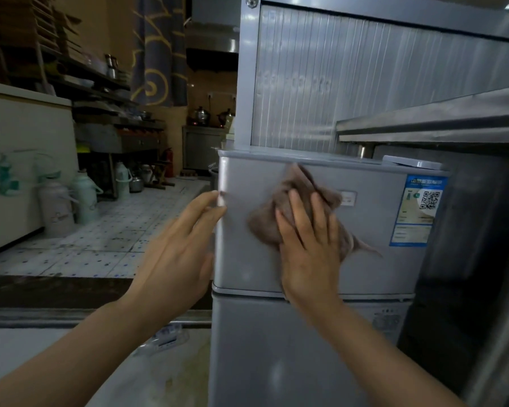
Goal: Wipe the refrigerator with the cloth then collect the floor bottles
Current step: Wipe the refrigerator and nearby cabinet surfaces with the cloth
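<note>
The right hand (312, 245) is flat on the brown cloth (279, 212), fingers spread wide, pressing it against the upper door of the small grey refrigerator (373, 259). The cloth is bunched up, with one corner sticking up near the top edge of the door and another trailing off to the right. The left hand (180, 254) is open too, holding nothing, fingers loosely spread with the tips right at the left edge of the door. To the right of the cloth there's a blue sticker (417, 210) with a QR code on the door, text too small to read. A ribbed metal cabinet (335, 69) stands behind and above the fridge, and a steel shelf (438, 124) juts in from the right over its top. On the near floor, left of the fridge and partly hidden by the left forearm, lies a clear plastic bottle (165, 339), pretty blurry. Further left on the tiled floor (109, 230) a few thermos flasks (58, 207) stand against a white chest (21, 160). The far shelves with pots and kettles are dark and hard to make out. The lower fridge door is cut off at the bottom.
</note>
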